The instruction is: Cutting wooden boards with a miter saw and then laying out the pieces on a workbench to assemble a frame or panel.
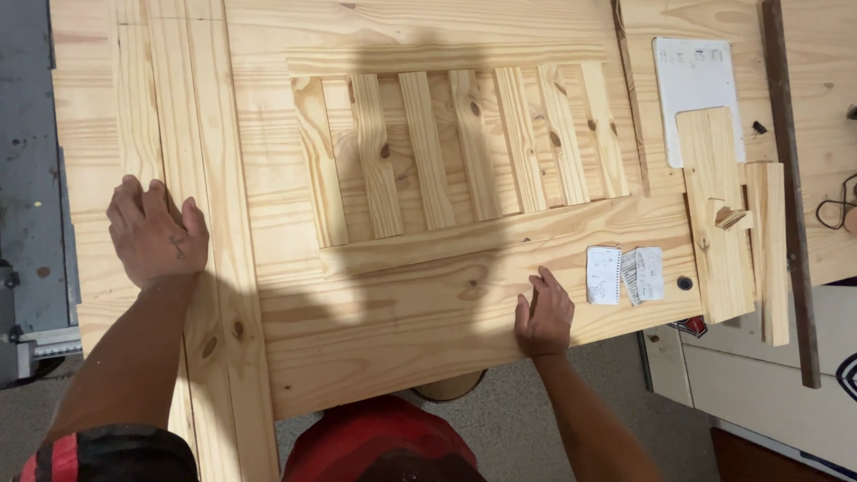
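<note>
The left hand [156, 234] lies flat, fingers spread and gripping nothing, on the pale boards at the left of the large pine panel [428, 295] that fills the bench. The right hand [544, 312] rests open, palm down, on the panel's near edge, just beside two small paper slips [625, 274], below the row of upright slats [464, 147].

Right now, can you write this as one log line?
left hand: flat on plank | right hand: flat on wooden panel | slats: side by side
</note>
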